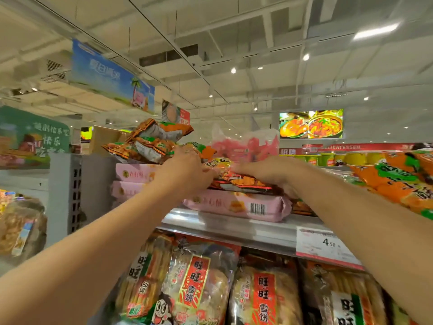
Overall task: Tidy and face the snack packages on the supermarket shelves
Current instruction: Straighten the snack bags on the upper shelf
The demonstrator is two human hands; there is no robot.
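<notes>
Orange snack packet [239, 181] gripped between both hands.

Overhead: blue banner [112, 75] hanging from the ceiling [257, 31]. Lower left of the banner, a green sign [32, 137]; just right of it, a smaller red-cornered sign [175, 112]. Far right of the banner, a lit food picture [311, 124], with a red fascia [351, 147] beneath.

Both forearms bare; left hand [185, 171] and right hand [269, 173] ungloved.
</notes>
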